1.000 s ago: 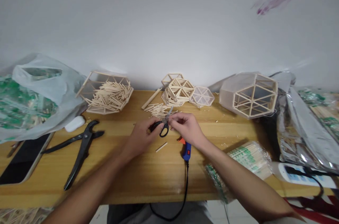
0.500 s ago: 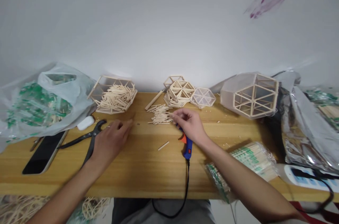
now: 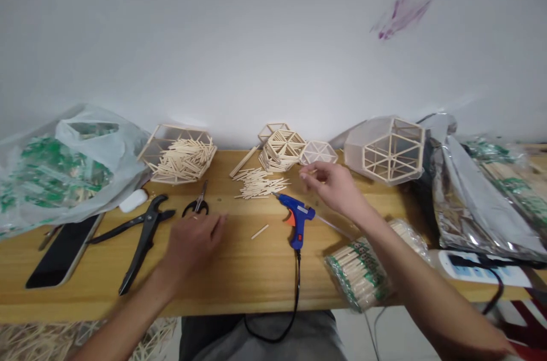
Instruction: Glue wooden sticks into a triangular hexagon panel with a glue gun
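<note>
My left hand (image 3: pixel 192 244) hovers low over the table with loosely bent fingers apart, holding nothing visible. Just beyond it lie small black-handled scissors (image 3: pixel 197 204), and to its left black-handled pliers (image 3: pixel 145 236). My right hand (image 3: pixel 331 184) is raised right of the glue gun, fingers half bent, with nothing visible in them. The blue hot glue gun (image 3: pixel 299 214) with an orange trigger lies on its side, its nozzle by a pile of short wooden sticks (image 3: pixel 258 184). One loose stick (image 3: pixel 260 232) lies nearer to me.
Behind stand a stick-filled hexagonal frame (image 3: pixel 182 159), smaller stick frames (image 3: pixel 284 150) and a large covered frame (image 3: pixel 391 153). A plastic bag (image 3: pixel 123 150) and a phone (image 3: pixel 64 253) are left; wrapped stick bundles (image 3: pixel 359 273) and a power strip (image 3: pixel 482 270) are right.
My right hand has moved right, away from the glue gun and the stick pile. My left hand has shifted right and nearer to me, uncovering the scissors and pliers. The view has shifted slightly.
</note>
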A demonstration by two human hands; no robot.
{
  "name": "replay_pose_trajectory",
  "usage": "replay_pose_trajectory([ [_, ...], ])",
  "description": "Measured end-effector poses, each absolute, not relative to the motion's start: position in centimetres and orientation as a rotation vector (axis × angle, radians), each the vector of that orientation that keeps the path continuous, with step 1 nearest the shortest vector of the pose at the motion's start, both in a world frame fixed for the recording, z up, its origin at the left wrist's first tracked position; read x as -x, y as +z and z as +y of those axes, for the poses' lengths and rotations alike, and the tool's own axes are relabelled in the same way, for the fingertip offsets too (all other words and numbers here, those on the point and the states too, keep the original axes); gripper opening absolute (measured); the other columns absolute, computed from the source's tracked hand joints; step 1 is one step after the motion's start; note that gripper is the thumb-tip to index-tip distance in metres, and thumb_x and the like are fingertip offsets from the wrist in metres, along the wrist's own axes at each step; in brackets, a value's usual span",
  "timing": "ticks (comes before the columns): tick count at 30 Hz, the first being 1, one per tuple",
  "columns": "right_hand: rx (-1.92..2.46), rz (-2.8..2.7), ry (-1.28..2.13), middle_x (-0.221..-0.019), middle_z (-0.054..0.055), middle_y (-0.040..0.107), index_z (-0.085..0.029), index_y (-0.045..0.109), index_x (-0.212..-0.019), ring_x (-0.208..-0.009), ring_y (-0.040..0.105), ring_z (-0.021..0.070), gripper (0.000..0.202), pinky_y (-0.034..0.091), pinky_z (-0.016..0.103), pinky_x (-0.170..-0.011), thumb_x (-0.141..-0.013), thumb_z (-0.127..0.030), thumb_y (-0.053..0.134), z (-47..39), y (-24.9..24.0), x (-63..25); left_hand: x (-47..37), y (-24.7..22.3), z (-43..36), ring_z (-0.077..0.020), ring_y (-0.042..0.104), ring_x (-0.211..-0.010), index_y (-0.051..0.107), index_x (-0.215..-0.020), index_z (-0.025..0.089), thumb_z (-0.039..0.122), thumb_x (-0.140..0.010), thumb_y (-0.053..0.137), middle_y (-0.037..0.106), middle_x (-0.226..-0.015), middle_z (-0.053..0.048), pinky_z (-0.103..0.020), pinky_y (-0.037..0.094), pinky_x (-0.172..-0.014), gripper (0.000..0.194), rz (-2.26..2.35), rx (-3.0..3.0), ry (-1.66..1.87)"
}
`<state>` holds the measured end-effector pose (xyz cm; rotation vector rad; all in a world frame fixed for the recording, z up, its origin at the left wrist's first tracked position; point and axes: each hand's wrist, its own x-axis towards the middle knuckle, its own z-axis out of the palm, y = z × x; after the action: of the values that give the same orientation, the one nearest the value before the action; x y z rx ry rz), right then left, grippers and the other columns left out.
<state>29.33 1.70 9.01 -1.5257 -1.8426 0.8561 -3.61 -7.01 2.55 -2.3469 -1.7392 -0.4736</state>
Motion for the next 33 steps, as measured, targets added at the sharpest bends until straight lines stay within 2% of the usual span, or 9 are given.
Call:
replay_pose_trajectory([
  [2,1.621,-2.000,0.810,-0.085,0.008,0.080,-0.018,0.078,-0.100,-0.072,0.070,0.0222,0.016,0.052,0.034,-0.073,-0.088,-0.020,0.068,1.3,8.7,-30.5,2.4,2.4,-7.2,-0.0235,0.065,-0.065,0.071,-0.071,0.023,0.032,-0.104,0.050,0.067,-0.062,-0.006,-0.036,0.049,-0.069,0.040,-1.688,2.464,-0.554],
  [4,1.655,-2.110,0.825,-0.092,0.010,0.080,-0.019,0.078,-0.096,-0.078,0.072,0.0244,0.011,0.051,0.034,-0.072,-0.087,-0.021,0.072,0.8,8.0,-31.3,1.3,2.3,-7.2,-0.0270,0.072,-0.094,0.077,-0.109,0.021,0.023,-0.104,0.047,0.079,-0.100,-0.012,-0.040,0.053,-0.087,0.030,-1.641,2.562,-0.635],
  [7,1.672,-2.141,0.978,-0.095,0.011,0.080,-0.020,0.078,-0.098,-0.080,0.072,0.0253,0.015,0.051,0.034,-0.070,-0.086,-0.029,0.078,0.0,7.0,-31.6,-0.2,2.3,-7.2,-0.0274,0.068,-0.119,0.063,-0.141,0.022,0.017,-0.105,0.043,0.073,-0.133,-0.013,-0.042,0.050,-0.100,0.042,-1.546,2.671,-0.700],
  [13,1.676,-2.183,1.016,-0.091,0.006,0.079,-0.020,0.074,-0.103,-0.078,0.070,0.0219,0.024,0.047,0.031,-0.069,-0.082,-0.030,0.082,-0.8,6.3,-30.9,-3.6,2.3,-7.5,-0.0219,0.067,-0.065,0.067,-0.075,0.021,0.028,-0.107,0.049,0.069,-0.066,-0.005,-0.036,0.050,-0.072,0.037,-1.436,2.791,-0.579],
  [19,1.634,-2.170,1.180,-0.082,0.003,0.072,-0.017,0.068,-0.086,-0.075,0.063,0.0196,0.012,0.042,0.030,-0.066,-0.085,-0.027,0.074,-0.8,5.9,-30.6,-6.1,2.2,-7.7,-0.0243,0.070,-0.108,0.065,-0.126,0.019,0.007,-0.102,0.045,0.075,-0.119,-0.010,-0.039,0.053,-0.093,0.034,-1.422,2.825,-0.627],
  [23,1.584,-2.069,1.277,-0.080,0.002,0.067,-0.018,0.063,-0.085,-0.074,0.058,0.0185,0.020,0.044,0.030,-0.066,-0.082,-0.032,0.076,-1.1,6.5,-30.8,-6.7,2.2,-8.2,-0.0250,0.070,-0.090,0.067,-0.097,0.020,0.018,-0.105,0.048,0.074,-0.092,-0.007,-0.040,0.053,-0.081,0.020,-1.388,2.899,-0.600],
  [26,1.463,-1.982,1.385,-0.085,0.002,0.066,-0.019,0.061,-0.094,-0.078,0.058,0.0189,0.024,0.047,0.031,-0.070,-0.084,-0.036,0.075,-1.7,7.7,-30.8,-7.3,2.7,-8.9,-0.0254,0.072,-0.091,0.065,-0.111,0.021,0.038,-0.103,0.057,0.075,-0.098,-0.008,-0.039,0.054,-0.079,0.021,-1.592,2.867,-0.837],
  [29,1.342,-1.889,1.480,-0.086,0.001,0.063,-0.020,0.058,-0.096,-0.080,0.057,0.0183,0.029,0.049,0.031,-0.073,-0.086,-0.040,0.076,-2.5,9.0,-30.1,-8.1,3.3,-9.6,-0.0275,0.074,-0.089,0.059,-0.126,0.021,0.054,-0.092,0.070,0.077,-0.101,-0.008,-0.038,0.055,-0.075,0.048,-1.856,2.836,-0.887],
  [33,1.273,-1.763,1.513,-0.087,0.000,0.060,-0.021,0.054,-0.094,-0.079,0.056,0.0168,0.034,0.047,0.031,-0.072,-0.085,-0.042,0.080,-3.6,10.5,-28.2,-8.7,4.4,-9.9,-0.0276,0.075,-0.080,0.061,-0.111,0.023,0.054,-0.084,0.075,0.077,-0.088,-0.005,-0.034,0.050,-0.065,0.044,-2.112,2.739,-0.797],
])
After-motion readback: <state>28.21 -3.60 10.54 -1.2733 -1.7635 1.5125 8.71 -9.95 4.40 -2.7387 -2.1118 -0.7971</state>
